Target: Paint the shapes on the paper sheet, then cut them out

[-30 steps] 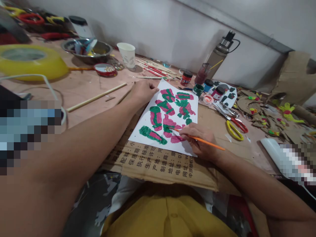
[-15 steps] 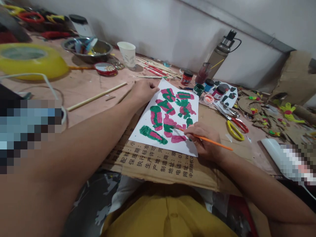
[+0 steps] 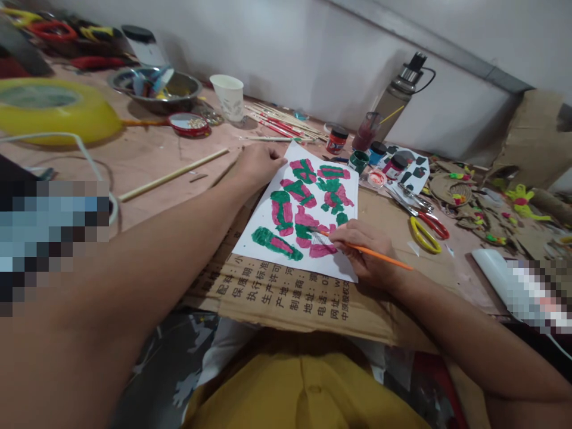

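On the counter, cardboard leaves bare room right of the painted paper lying on it. The left hand curls its fingers at the paper's far-left edge, grip unclear; paint jars crowd the far-right corner; the right hand's fingers pinch an orange paintbrush.

The bare left forearm stretches from the near left toward the far middle, ending in the bare left hand, held low with fingers curled inward. From the near right, the bare right forearm slants leftward to the bare right hand, fingers pinched together.
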The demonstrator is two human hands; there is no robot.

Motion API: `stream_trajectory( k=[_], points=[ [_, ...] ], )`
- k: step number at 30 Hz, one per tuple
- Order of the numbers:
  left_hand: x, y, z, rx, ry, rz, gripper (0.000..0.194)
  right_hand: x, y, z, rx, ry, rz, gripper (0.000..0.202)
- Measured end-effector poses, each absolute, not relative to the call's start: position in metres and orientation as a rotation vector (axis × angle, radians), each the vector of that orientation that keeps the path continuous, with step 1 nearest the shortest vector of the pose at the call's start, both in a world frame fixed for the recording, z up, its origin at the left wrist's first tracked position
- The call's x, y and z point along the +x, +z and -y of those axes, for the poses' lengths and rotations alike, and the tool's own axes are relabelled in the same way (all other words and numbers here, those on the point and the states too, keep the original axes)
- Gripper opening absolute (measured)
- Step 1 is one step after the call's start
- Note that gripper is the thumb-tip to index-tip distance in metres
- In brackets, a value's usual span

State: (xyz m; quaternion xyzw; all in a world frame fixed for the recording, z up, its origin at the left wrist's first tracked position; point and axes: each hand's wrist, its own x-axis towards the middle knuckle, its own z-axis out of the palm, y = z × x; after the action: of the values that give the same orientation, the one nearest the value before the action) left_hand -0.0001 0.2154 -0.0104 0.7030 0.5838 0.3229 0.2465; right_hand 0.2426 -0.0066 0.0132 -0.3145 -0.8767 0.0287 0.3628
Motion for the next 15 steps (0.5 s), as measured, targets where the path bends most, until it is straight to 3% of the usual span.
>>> stream_trajectory(
  k=[15],
  points=[
    [-0.0004, -0.0116, -0.2159, 1.907, 0.888, -1.595, 0.010, 0.2443, 0.0182, 0.0101, -0.868, 0.087, 2.248, 0.017]
  ],
)
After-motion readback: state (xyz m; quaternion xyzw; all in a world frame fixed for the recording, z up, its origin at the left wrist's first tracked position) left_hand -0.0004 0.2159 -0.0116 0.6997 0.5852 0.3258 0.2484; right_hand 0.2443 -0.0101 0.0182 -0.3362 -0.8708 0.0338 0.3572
